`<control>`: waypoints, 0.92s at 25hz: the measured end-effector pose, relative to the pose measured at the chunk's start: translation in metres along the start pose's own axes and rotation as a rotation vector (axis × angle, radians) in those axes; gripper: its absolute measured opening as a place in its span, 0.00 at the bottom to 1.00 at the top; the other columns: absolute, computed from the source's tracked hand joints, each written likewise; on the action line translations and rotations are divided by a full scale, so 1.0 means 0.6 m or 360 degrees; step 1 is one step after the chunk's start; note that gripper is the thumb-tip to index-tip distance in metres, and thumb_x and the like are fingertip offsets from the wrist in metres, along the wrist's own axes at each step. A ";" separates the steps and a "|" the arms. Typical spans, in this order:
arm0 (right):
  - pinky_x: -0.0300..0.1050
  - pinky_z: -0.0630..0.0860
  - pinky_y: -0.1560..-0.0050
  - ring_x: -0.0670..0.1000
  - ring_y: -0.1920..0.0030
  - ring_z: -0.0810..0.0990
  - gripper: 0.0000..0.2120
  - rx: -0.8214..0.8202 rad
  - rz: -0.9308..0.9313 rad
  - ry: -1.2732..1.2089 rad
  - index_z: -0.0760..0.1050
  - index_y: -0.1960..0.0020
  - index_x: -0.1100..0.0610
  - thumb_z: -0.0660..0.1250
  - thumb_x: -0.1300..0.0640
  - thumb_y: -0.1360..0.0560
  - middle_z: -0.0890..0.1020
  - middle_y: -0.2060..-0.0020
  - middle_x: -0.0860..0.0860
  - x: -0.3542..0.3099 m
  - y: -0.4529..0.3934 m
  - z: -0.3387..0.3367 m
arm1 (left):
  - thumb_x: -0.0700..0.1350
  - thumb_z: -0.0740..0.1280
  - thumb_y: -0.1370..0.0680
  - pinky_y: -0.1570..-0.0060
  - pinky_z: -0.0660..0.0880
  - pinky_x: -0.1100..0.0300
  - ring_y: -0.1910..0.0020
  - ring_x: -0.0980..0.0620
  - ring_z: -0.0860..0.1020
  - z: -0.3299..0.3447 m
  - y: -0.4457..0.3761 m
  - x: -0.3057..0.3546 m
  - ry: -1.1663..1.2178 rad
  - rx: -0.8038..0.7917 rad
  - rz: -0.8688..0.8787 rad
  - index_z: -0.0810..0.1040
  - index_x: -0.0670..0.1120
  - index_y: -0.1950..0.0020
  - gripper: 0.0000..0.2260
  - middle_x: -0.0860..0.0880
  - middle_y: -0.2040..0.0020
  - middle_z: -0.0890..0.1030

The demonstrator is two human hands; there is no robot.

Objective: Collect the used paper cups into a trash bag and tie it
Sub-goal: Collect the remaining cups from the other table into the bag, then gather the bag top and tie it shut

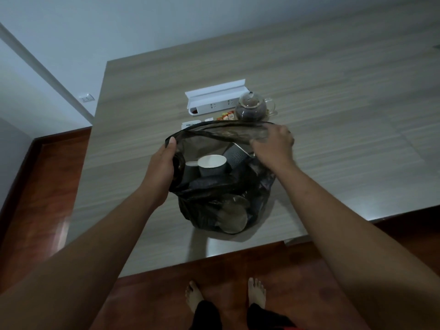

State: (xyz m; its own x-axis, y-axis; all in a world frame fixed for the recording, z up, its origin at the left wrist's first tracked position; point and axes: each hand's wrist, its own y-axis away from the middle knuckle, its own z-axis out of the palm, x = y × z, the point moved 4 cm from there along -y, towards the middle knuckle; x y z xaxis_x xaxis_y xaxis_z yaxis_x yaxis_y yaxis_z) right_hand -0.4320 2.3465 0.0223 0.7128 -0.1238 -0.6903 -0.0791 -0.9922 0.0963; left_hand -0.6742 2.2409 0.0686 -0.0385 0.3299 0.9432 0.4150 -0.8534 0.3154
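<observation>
A black, half-transparent trash bag point(214, 201) stands on the wooden table point(333, 129) near its front edge, mouth held wide. Inside lie several grey ribbed paper cups point(212, 164), one showing its white inside, another leaning behind it. A flattened cup shape shows through the bag's lower wall. My left hand point(163, 163) grips the left side of the bag's rim. My right hand point(273, 141) pinches the far right part of the rim, pulling it up and taut.
Just behind the bag stand a glass teapot point(251, 107) with dark tea, a white power strip box point(214, 97), small sachets point(226, 115) and a white card point(189, 125). The table's front edge is close to my bare feet point(257, 291) on the red-brown floor.
</observation>
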 end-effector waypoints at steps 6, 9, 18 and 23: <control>0.57 0.73 0.38 0.64 0.33 0.70 0.40 -0.0146 0.0802 0.0097 0.61 0.28 0.61 0.73 0.46 0.32 0.67 0.31 0.63 0.102 -0.022 -0.011 | 0.57 0.59 0.17 0.47 0.79 0.53 0.47 0.51 0.83 -0.005 -0.008 -0.010 0.0016 -0.0043 -0.0020 0.82 0.55 0.49 0.13 0.53 0.49 0.86; 0.56 0.82 0.62 0.65 0.54 0.82 0.07 -0.0188 0.0761 -0.0245 0.76 0.56 0.66 0.68 0.62 0.30 0.81 0.49 0.68 0.125 -0.030 -0.018 | 0.56 0.59 0.17 0.55 0.80 0.58 0.53 0.54 0.85 -0.013 -0.009 -0.008 0.0013 -0.0042 -0.0022 0.81 0.54 0.50 0.13 0.55 0.54 0.86; 0.38 0.73 0.79 0.52 0.73 0.70 0.09 -0.0341 0.0449 -0.0190 0.82 0.54 0.57 0.66 0.68 0.27 0.75 0.69 0.56 0.115 -0.040 -0.136 | 0.34 0.70 0.25 0.73 0.81 0.59 0.74 0.51 0.82 -0.128 -0.042 -0.003 -0.0666 0.0130 0.0070 0.83 0.42 0.52 0.06 0.39 0.62 0.83; 0.41 0.78 0.78 0.54 0.73 0.72 0.06 -0.0369 0.0437 -0.0123 0.82 0.52 0.61 0.68 0.66 0.26 0.77 0.65 0.59 0.118 -0.035 -0.160 | 0.41 0.72 0.28 0.66 0.84 0.49 0.72 0.47 0.84 -0.169 -0.051 0.013 -0.1278 0.0263 0.0228 0.84 0.48 0.59 0.02 0.44 0.70 0.84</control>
State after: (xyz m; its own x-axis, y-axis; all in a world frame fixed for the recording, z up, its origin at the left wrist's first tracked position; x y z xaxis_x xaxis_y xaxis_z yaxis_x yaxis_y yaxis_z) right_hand -0.3128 2.3600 0.0400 0.6317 -0.3944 -0.6674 -0.0936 -0.8934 0.4393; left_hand -0.7792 2.2286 0.0768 0.6589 0.4638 0.5922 0.4973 -0.8593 0.1197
